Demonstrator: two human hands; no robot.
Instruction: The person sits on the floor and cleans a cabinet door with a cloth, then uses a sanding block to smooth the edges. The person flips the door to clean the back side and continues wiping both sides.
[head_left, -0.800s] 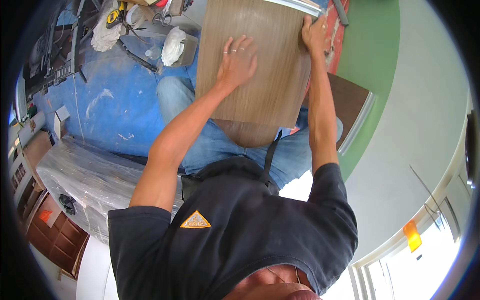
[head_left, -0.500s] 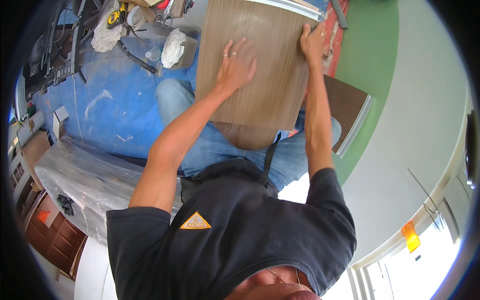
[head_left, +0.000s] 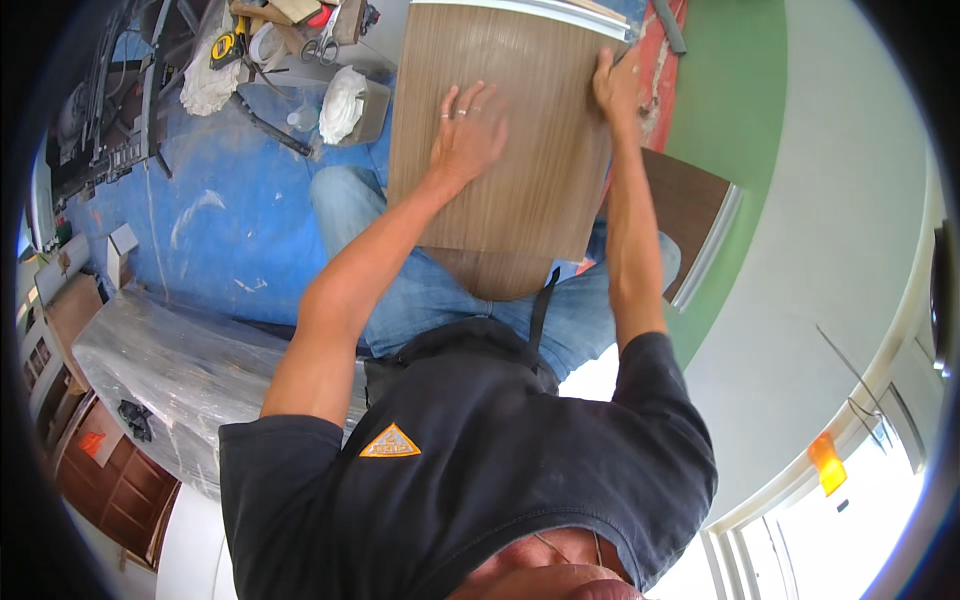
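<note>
- Now the wood-grain panel (head_left: 520,170) sits front and centre, before the seated person, its near end between the jean-clad legs (head_left: 350,200).
- Left hand (head_left: 468,135) flat on the panel's face, fingers spread a little, two rings showing, nothing gripped!
- Over to the right hand (head_left: 618,90), up at the panel's far right corner: thumb on the edge, but whether the fingers close on anything, I cannot tell.
- Along the far edge, a white strip (head_left: 530,12).
- Out right, a darker board (head_left: 685,195) with a pale metallic strip on its edge, beside the right knee.
- Out left, a tub (head_left: 375,112) with white cloth (head_left: 342,105) on the blue floor covering (head_left: 235,235).
- Beyond that, scissors (head_left: 325,48) and a yellow-and-black tape measure (head_left: 227,48).
</note>
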